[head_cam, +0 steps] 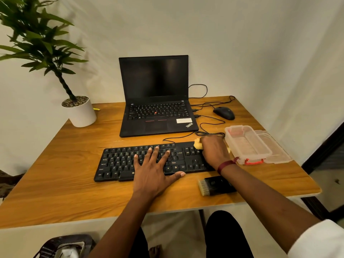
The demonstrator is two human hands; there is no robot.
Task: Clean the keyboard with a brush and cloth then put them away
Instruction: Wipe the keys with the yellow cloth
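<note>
A black keyboard [119, 161] lies on the wooden desk [65, 183], in front of me. My left hand [154, 170] rests flat on its middle keys, fingers spread. My right hand [214, 151] presses a yellow cloth [197, 144] onto the keyboard's far right corner, over the number pad; most of the cloth is hidden under the palm. A black brush [214, 185] with pale bristles lies on the desk just in front of the keyboard's right end, partly under my right forearm.
A clear plastic box [247, 144] with red clips stands right of the keyboard, its lid [275, 149] beside it. Behind are an open black laptop [156, 101], a black mouse [224, 113] with cables, and a potted plant [81, 112] at the back left.
</note>
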